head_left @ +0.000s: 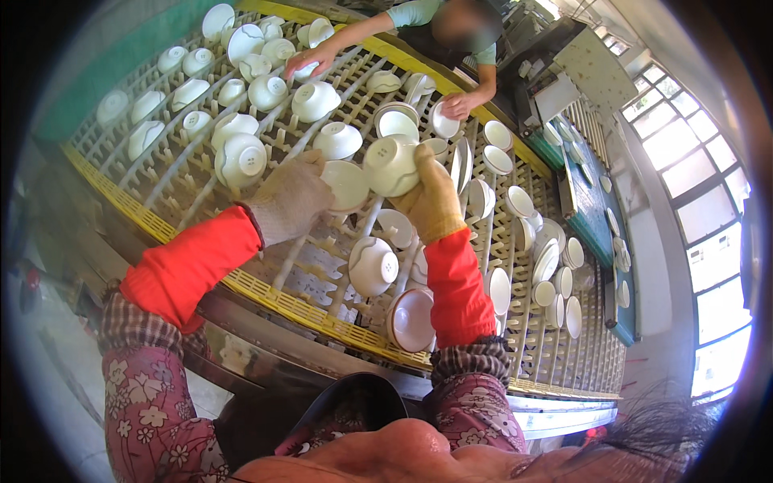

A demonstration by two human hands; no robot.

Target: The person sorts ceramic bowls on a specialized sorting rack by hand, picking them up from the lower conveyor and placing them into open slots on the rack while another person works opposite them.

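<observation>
My right hand [432,196], in a yellowish work glove, grips a cream bowl [388,167] tipped so that its base faces me. My left hand [291,196], in a greyish glove, holds the edge of another cream bowl [345,187], whose round face is turned up. The two bowls are close together above the slatted rack conveyor [310,270]. Just beyond them an upturned bowl [337,141] rests on the pegs. Below my hands, another upturned bowl [373,266] lies tilted near a brown-rimmed bowl [411,319].
Across the conveyor a co-worker's hands [316,61] reach among the bowls. Upturned bowls [241,159] stand on the left; dishes [546,262] lean in rows on the right. A yellow perforated edge [298,313] runs along my side. A green belt [592,221] carries more dishes.
</observation>
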